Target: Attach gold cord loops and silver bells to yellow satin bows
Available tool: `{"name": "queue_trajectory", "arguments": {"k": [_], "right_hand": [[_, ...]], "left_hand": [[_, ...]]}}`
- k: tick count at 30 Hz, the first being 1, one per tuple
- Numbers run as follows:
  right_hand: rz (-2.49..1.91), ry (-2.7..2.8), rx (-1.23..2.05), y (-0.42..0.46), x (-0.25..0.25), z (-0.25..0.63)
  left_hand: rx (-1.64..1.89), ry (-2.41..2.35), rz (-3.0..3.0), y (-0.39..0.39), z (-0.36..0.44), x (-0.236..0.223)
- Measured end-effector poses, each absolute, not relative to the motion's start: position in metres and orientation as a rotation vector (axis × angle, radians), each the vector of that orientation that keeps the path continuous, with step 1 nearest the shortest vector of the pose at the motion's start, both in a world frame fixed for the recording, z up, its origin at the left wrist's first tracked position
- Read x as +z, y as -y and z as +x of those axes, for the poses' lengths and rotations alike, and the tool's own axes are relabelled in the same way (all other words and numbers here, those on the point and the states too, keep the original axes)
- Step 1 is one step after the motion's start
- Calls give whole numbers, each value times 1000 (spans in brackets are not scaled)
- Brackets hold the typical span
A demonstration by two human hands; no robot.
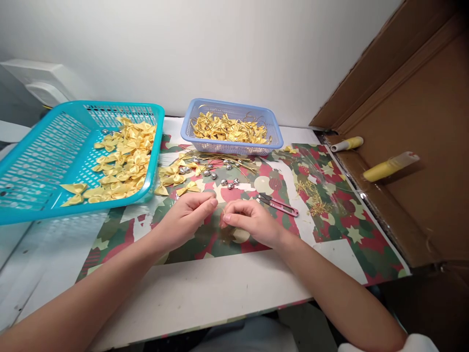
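Note:
Both hands are close together above the patterned sheet, knuckles almost facing each other. My left hand is closed, thumb pressed against the curled fingers; what it grips is hidden. Thumb and fingertips of my right hand pinch together, and anything between them is too small to name. Thread snips with pink handles lie just beyond the right hand. Several silver jingle bells sit ahead of the hands. Loose yellow ribbon bows lie beyond the left hand, beside a bundle of gold cords.
A turquoise basket with many yellow bows stands at left. Against the wall is a blue basket of bows with gold cords. Gold clippings are scattered at right. Two yellow-wrapped tubes stick out from the cardboard.

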State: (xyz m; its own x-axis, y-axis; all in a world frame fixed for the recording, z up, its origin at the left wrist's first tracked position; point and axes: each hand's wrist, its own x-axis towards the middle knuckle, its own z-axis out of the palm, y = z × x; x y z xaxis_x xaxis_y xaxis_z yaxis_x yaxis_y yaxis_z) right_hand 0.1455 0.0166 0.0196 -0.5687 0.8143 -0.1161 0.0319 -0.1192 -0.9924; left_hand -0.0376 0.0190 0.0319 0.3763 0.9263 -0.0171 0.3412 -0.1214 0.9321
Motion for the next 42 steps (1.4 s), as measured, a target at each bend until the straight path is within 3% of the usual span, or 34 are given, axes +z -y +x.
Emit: {"name": "queue_trajectory", "arguments": {"k": [13, 18, 24, 28, 32, 42], "right_hand": [[-997, 1598, 1608, -15, 19, 149], [-1021, 1902, 1074, -12, 24, 151], [-873, 2206, 444, -12, 30, 158], [-802, 2342, 250, -11, 32, 162], [-780, 2411, 188, -11, 32, 163], [-881, 2278, 393, -10, 29, 164]], "left_hand": [[751, -1319, 1673, -24, -44, 32], [676, -1279, 1802, -28, -51, 31], [933, -1098, 2185, -16, -44, 38], [696, -968, 2114, -8, -39, 37], [529, -949, 1947, -8, -38, 35], [671, -904, 1696, -9, -45, 29]]}}
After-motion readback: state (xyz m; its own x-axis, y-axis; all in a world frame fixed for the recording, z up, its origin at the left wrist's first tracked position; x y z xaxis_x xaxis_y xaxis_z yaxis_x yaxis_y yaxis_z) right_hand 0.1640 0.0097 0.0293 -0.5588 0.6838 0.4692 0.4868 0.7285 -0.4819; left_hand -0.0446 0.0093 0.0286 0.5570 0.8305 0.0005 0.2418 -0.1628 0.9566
